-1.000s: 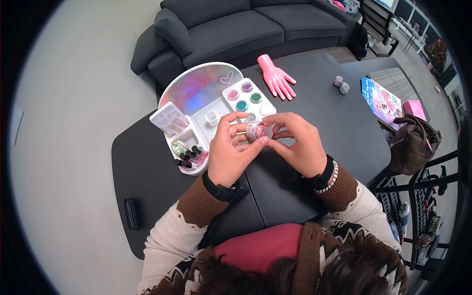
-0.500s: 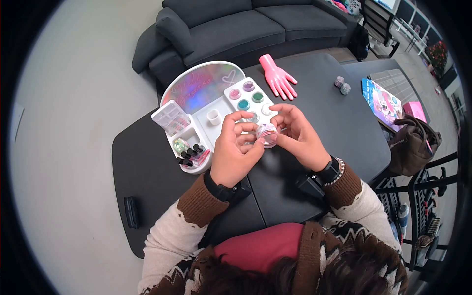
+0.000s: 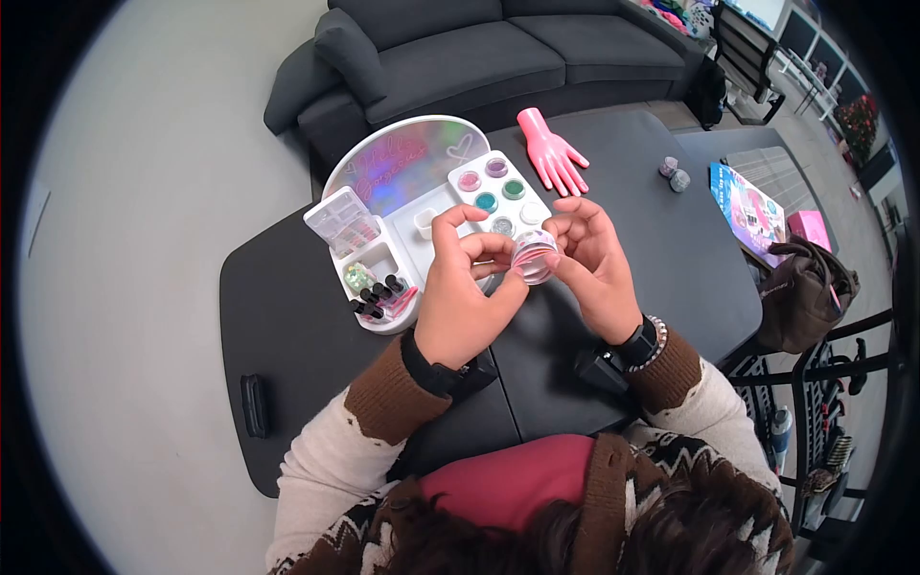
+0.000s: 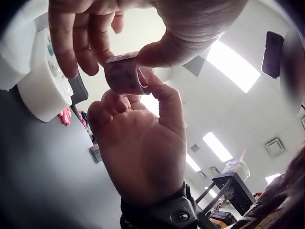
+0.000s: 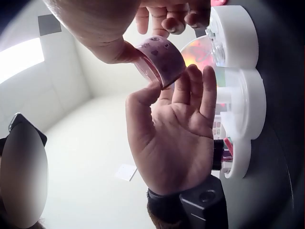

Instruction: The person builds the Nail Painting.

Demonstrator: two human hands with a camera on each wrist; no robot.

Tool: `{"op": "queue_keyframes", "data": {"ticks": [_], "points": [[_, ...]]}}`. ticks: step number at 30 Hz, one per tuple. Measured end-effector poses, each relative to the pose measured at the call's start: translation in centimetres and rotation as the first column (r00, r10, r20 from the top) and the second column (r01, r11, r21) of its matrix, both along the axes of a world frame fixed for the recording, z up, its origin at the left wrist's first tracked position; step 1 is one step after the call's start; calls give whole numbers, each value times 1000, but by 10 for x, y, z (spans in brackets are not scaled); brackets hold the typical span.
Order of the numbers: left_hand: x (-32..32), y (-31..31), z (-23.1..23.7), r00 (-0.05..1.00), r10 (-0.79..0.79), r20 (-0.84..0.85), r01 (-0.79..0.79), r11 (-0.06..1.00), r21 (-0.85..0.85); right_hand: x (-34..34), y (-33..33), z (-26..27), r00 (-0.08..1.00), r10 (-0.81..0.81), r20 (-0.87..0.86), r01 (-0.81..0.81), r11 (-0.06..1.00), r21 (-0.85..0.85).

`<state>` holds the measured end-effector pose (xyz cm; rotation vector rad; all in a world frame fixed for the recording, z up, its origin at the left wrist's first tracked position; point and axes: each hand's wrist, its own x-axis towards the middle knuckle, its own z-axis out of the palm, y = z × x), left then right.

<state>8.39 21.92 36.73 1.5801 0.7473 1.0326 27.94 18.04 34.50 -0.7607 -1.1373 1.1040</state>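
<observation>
Both hands hold a small pink-and-white patterned sticker roll (image 3: 533,261) above the table, its hollow side turned toward the head camera. The left hand (image 3: 468,292) pinches it between thumb and fingers from the left. On the other side, the right hand (image 3: 602,278) has its thumb at the edge and its fingers bent behind. Dark marks, some heart-like, cover the curved outside of the roll (image 5: 164,57) in the right wrist view. Just beyond the hands stands a white vanity tray (image 3: 407,254) with a shiny rounded back panel (image 3: 407,163).
Small glitter pots (image 3: 487,202) sit in the tray's right part. Black-capped bottles (image 3: 383,290) and a clear lidded case (image 3: 342,225) are at its left. A pink model hand (image 3: 553,158) lies behind. On the table's right side are two glittery balls (image 3: 674,174), a picture box (image 3: 752,206) and a bag (image 3: 807,292).
The sticker roll has turned so its hollow side faces the head camera more. It and both hands have shifted slightly right in view, and the right hand's fingers have spread a little.
</observation>
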Motion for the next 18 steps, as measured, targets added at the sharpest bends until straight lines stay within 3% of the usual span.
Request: {"op": "queue_keyframes", "data": {"ticks": [2,4,7,11,14,17,18], "points": [[1,-1,-1,1000,-9,10,9,1000,3,-3,-2,0,998,-26,-50,26,1000,-3],[1,0,-1,997,-67,-35,61,987,-150,-6,-3,-6,989,-33,-146,35,999,12],[1,2,-4,993,-116,29,120,962,-245,-9,-4,-11,987,-53,-150,54,999,6],[2,0,-16,987,-132,87,150,957,-249,-16,-3,-9,987,-52,-154,57,998,25],[-2,6,-19,946,-42,323,118,968,-222,-4,2,-9,997,49,-55,-53,996,-66],[-1,5,-8,917,-32,399,137,962,-238,0,5,-11,979,202,-31,-204,973,-107],[-1,3,-7,923,-10,385,119,958,-261,2,5,-10,983,183,-31,-185,977,-104]]}}
